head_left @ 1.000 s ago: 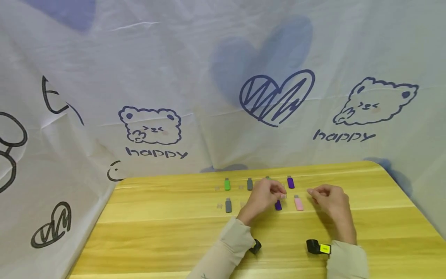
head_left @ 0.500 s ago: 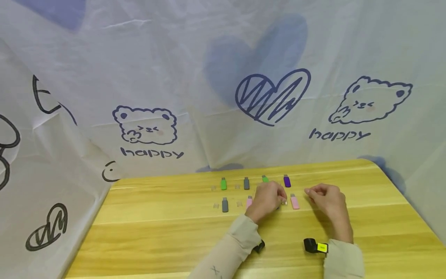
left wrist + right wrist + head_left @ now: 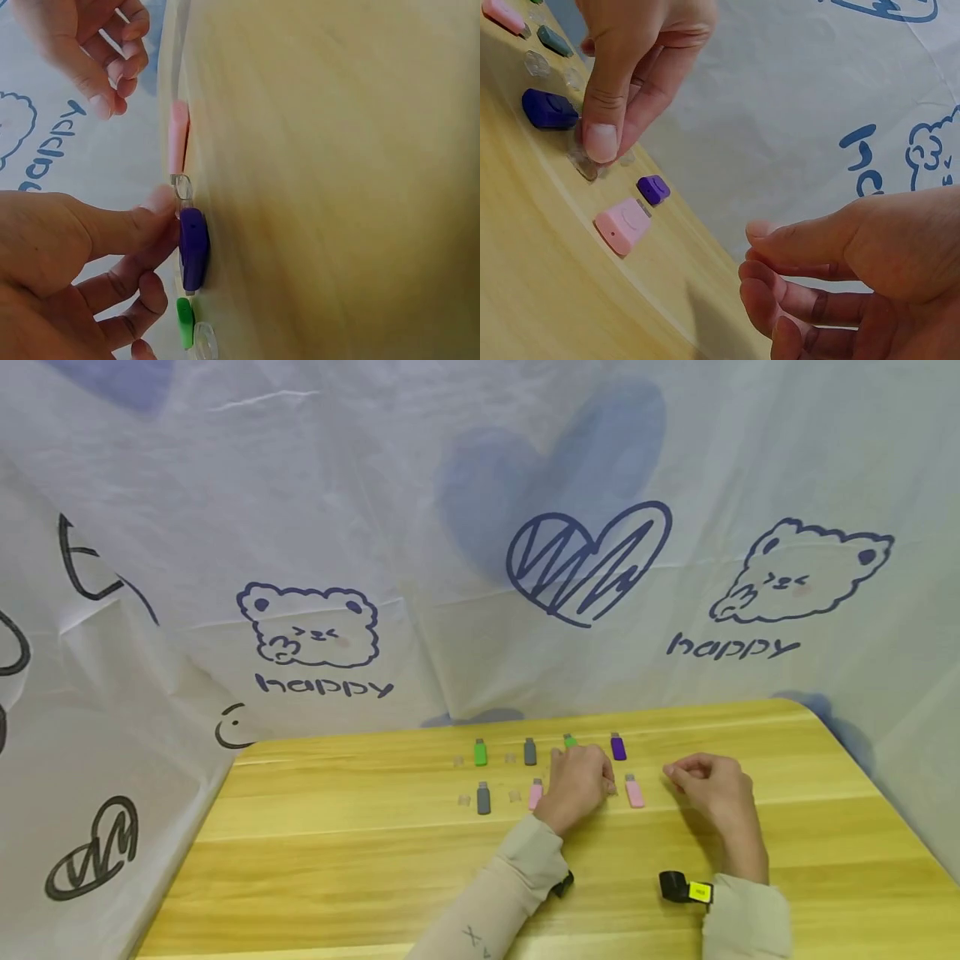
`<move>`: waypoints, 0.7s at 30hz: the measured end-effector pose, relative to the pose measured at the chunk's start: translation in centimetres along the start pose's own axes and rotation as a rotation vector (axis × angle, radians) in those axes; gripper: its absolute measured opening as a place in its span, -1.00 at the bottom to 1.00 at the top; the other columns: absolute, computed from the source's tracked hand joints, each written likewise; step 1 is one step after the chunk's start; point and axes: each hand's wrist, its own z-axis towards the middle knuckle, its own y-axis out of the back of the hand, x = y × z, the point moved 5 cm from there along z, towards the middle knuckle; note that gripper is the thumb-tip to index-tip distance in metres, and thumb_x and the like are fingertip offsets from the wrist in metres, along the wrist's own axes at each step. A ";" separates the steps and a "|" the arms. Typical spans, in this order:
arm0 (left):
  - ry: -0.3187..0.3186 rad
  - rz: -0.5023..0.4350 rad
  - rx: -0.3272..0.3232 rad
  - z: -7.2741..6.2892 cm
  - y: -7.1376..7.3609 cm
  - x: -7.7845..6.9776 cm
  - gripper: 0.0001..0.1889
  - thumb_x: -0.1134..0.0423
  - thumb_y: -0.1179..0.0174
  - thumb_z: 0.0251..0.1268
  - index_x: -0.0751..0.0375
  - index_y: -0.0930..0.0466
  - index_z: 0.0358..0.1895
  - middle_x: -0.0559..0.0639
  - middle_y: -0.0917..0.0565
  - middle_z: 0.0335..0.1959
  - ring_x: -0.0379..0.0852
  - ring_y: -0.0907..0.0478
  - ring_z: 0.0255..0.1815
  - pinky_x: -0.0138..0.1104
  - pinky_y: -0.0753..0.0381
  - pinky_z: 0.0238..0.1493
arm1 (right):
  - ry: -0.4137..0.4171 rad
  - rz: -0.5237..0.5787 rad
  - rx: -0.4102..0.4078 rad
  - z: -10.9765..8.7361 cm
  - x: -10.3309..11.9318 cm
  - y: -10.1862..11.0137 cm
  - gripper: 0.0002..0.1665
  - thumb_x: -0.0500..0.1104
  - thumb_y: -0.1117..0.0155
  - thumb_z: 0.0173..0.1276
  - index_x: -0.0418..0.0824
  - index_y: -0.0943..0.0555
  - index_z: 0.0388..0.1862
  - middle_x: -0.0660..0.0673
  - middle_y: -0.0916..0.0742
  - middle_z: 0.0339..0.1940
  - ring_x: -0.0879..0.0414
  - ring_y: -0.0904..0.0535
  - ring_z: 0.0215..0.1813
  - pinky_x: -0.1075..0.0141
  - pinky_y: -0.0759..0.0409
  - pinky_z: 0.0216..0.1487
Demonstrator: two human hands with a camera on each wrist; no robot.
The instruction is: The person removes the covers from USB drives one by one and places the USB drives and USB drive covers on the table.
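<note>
My left hand (image 3: pixel 577 781) reaches down to the table and pinches a clear plastic cap (image 3: pixel 585 166) between thumb and forefinger. The cap is low at the wood, just left of a pink USB stick (image 3: pixel 635 792). Beside it lies a dark purple USB stick (image 3: pixel 193 247), hidden behind the left hand in the head view. A second purple USB stick (image 3: pixel 618 747) lies in the back row. To the right of the sticks my right hand (image 3: pixel 712 785) hovers over the table, its fingers loosely curled and holding nothing.
Other USB sticks lie in two rows: a green one (image 3: pixel 481 752), grey ones (image 3: pixel 483 798) and a pink one (image 3: pixel 536 794), with small clear caps (image 3: pixel 514 796) to their left. A printed cloth (image 3: pixel 337 510) hangs behind the wooden table (image 3: pixel 337 877).
My left hand has come down with the clear cap to the table beside the pink stick, now covering the near purple stick. The right hand stays put; the head view has shifted slightly.
</note>
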 end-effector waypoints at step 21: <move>-0.070 -0.187 -0.162 -2.5 4.9 5.7 -0.62 0.09 -0.01 0.66 0.24 -0.64 0.25 0.08 -0.71 0.13 0.02 -0.65 0.12 -0.19 -0.64 0.13 | 0.391 -0.098 -0.104 0.9 3.3 -1.5 -0.52 -0.13 -0.22 0.58 -0.42 -0.52 0.31 -0.42 -0.66 0.14 -0.35 -0.58 0.17 -0.23 -0.58 0.15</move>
